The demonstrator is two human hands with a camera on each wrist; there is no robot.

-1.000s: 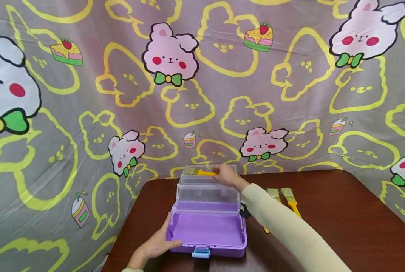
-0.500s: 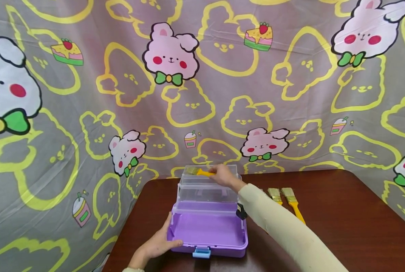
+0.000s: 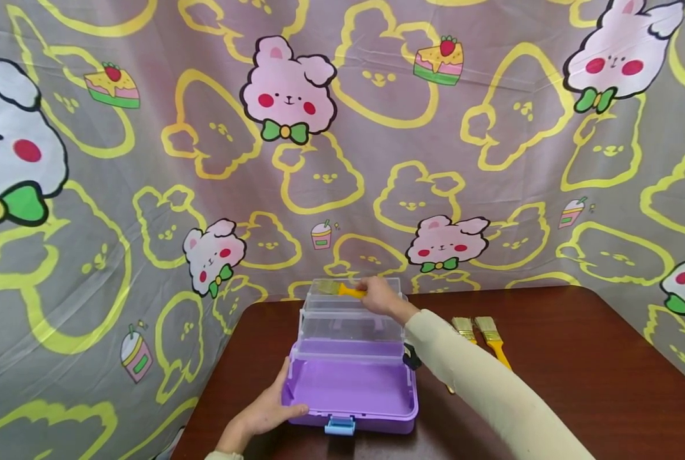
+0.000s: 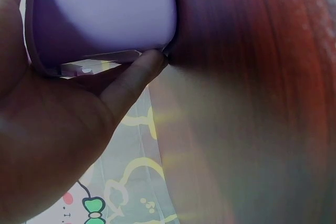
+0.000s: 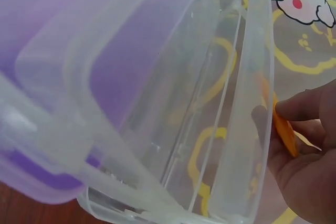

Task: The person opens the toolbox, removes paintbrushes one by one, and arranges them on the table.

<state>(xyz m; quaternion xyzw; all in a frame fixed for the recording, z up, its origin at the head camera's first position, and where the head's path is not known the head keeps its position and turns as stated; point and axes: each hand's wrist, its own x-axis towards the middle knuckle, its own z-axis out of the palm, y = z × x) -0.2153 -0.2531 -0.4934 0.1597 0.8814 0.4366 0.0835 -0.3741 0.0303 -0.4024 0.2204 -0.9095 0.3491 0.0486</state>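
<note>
A purple storage box (image 3: 377, 425) stands with its clear tiered trays (image 3: 351, 327) unfolded upward and back. My left hand (image 3: 269, 404) grips its left front corner, thumb near the front rim; in the left wrist view, a finger (image 4: 134, 82) lies along the edge of the purple wall. Up at the topmost clear tray, my right hand (image 3: 379, 296) pinches a paintbrush by its yellow handle (image 3: 351, 292), bristles pointing left. From the right wrist, the handle (image 5: 283, 129) shows between thumb and fingers just behind the tray's clear wall, with the bristle end out of sight.
Two more paintbrushes, one nearer (image 3: 463, 328) and one farther right (image 3: 494, 342), lie on the brown table (image 3: 584, 370), partly behind the right sleeve. A small black object (image 3: 411, 358) shows beside the box. A light blue latch (image 3: 340, 426) hangs at the front. Patterned cloth (image 3: 342, 179) encloses the table.
The paintbrush in my right hand has shifted slightly at the top tray, its bristles now a little farther right. My left hand has stayed on the box corner.
</note>
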